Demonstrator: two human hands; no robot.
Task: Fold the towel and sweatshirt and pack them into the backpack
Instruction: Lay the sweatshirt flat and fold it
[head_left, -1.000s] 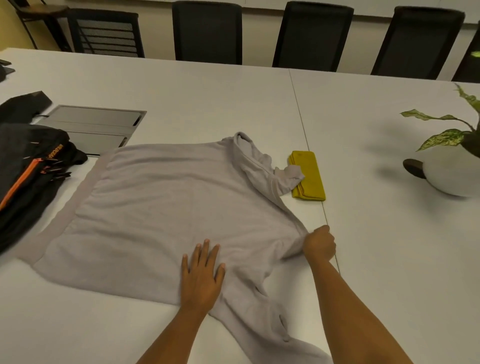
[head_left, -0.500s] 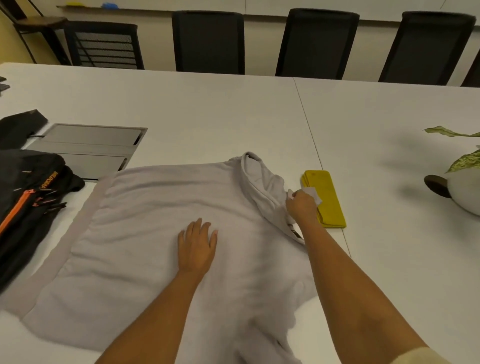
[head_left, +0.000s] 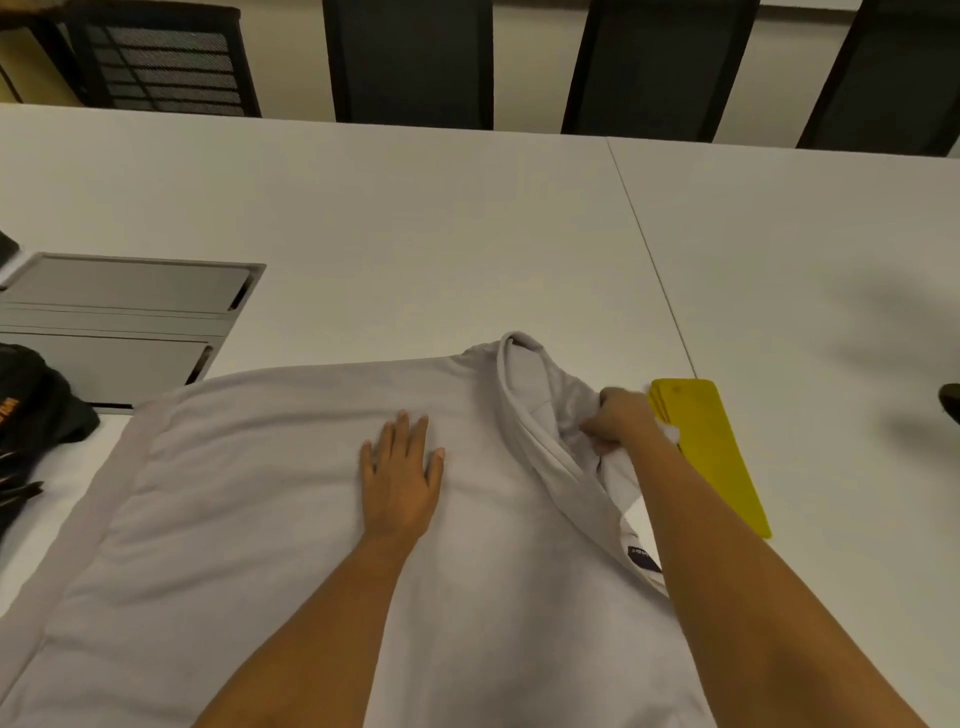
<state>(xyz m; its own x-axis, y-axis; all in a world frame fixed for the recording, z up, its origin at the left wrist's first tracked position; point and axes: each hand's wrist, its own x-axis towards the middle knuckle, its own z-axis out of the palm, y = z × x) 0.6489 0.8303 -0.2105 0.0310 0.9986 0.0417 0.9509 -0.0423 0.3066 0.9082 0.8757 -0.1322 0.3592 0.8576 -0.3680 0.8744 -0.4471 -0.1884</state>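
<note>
White flat desk fills the frame, with a seam running 12 to 4 o'clock. A row of black chairs stands along the 12 o'clock edge.

Pale grey fleece sweatshirt lies spread flat on the desk from centre down to 6 o'clock. Its hem band is at 9 o'clock and its collar at 2 o'clock of the body. No finished fold shows on it.

Black fabric backpack with orange trim sits at the 9 o'clock edge, mostly cut off by the frame, just beside the hem. Cannot tell if it is unzipped. Grey metal cable hatch is set in the desk at 10 o'clock.

Yellow towel, folded into a narrow flat strip, lies on the desk at 3 o'clock, just beside the collar.

Left grip: fingers straight, palm pressing flat on the chest of the sweatshirt, holding nothing. Right grip: fingers curled, pinching a bunch of grey fabric at the collar. Sleeve or shoulder, cannot tell.

Progress, as a judgement: the towel looks folded but is not packed. The sweatshirt fold is only starting. Left to do: the sweatshirt folds, then both items into the backpack. Roughly a quarter done.
</note>
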